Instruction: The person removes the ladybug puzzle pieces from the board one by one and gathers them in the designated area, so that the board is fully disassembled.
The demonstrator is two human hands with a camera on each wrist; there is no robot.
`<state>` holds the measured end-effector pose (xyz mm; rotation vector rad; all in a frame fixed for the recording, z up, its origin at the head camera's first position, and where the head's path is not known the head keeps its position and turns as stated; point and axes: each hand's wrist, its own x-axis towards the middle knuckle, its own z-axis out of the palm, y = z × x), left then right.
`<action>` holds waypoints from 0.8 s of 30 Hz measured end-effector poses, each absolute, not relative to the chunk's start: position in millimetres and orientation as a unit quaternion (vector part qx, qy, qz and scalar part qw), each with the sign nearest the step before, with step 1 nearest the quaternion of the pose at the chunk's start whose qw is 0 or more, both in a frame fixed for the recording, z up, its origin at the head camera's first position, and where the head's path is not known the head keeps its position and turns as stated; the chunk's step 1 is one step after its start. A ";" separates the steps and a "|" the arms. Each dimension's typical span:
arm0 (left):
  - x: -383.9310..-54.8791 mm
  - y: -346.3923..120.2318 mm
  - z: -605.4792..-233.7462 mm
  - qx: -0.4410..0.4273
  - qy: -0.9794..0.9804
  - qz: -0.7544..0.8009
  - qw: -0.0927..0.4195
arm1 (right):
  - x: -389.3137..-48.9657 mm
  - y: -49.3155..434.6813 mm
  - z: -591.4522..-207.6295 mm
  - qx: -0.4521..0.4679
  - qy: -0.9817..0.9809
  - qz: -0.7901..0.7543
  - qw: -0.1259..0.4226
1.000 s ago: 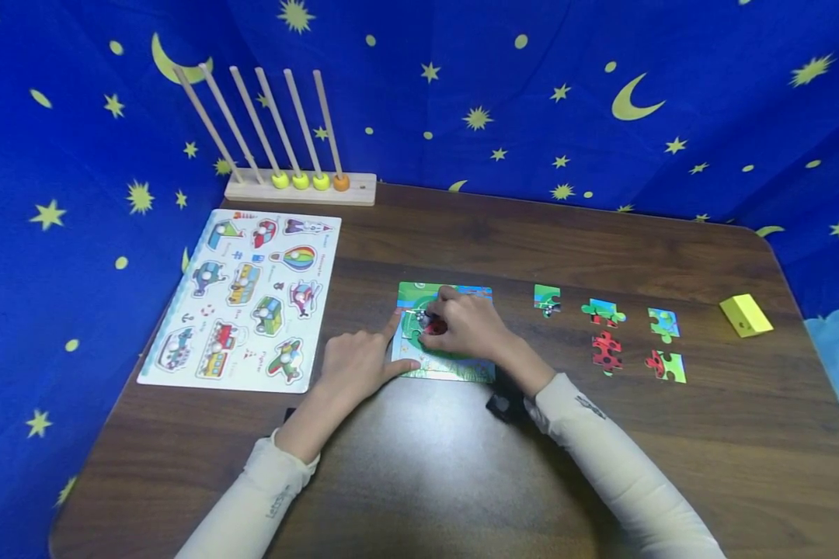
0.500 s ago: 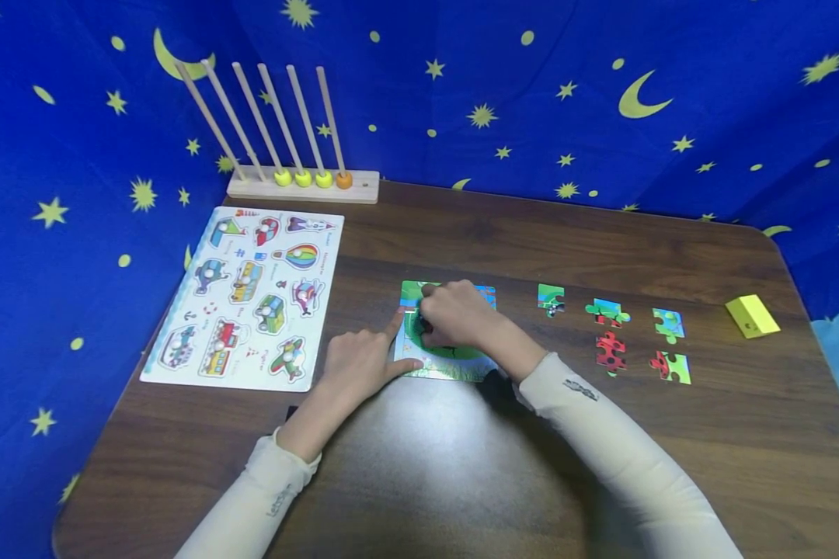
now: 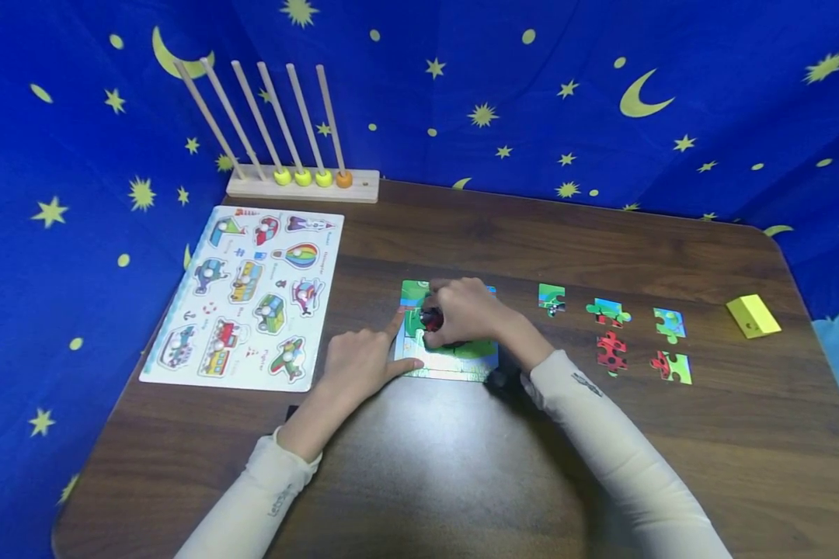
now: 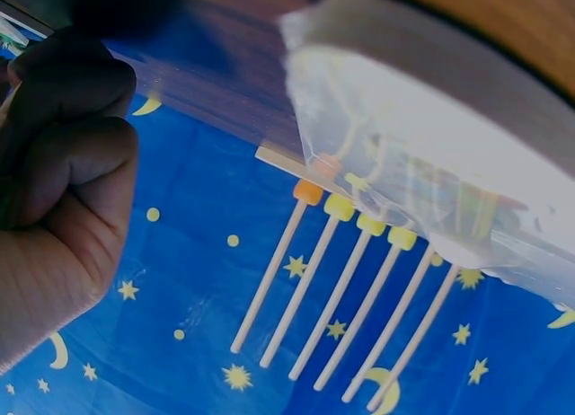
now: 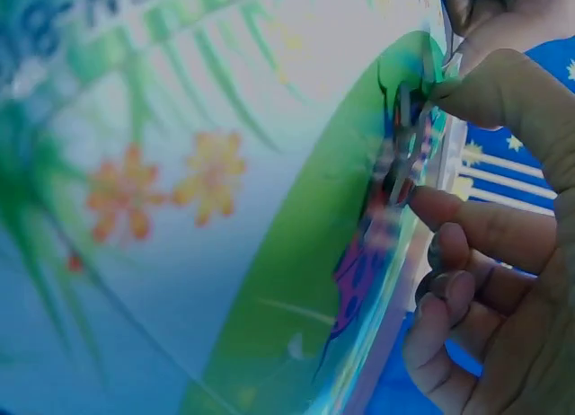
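A jigsaw puzzle tray [image 3: 475, 373] with a green, pale blue and grassy picture lies mid-table. My right hand [image 3: 471, 310] is over it, pinching a dark red-and-black puzzle piece [image 3: 432, 319] between thumb and index finger. In the right wrist view that piece [image 5: 404, 150] is tilted close over the printed green area, and the other fingers are curled in. My left hand [image 3: 356, 361] rests at the tray's left edge, index finger and thumb stretched onto it. Its remaining fingers look bent in the left wrist view.
Several loose puzzle pieces [image 3: 611, 353] lie right of the tray, with a yellow block [image 3: 753, 316] beyond them. A vehicle peg board [image 3: 241, 303] lies at the left. Behind it stands a wooden peg rack [image 3: 304, 190] with yellow and orange beads, against a starry blue cloth [image 3: 405, 93].
My right hand rolled over the piece, hiding it half a second ago, then turned back so that the red-and-black piece shows again. The left hand stayed at the tray's edge.
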<state>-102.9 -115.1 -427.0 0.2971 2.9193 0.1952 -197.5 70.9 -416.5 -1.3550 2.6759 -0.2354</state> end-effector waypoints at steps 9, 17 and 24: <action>-106.2 -118.8 -426.4 0.106 0.984 0.090 0.110 | -185.1 72.3 -422.0 -0.445 0.893 -0.062 0.014; -107.4 -119.7 -426.8 0.101 0.982 0.118 0.107 | -178.4 73.6 -426.3 -0.455 0.887 -0.048 -0.056; -107.5 -118.4 -427.0 0.090 0.984 0.107 0.111 | -176.6 81.9 -429.5 -0.451 0.885 -0.069 -0.095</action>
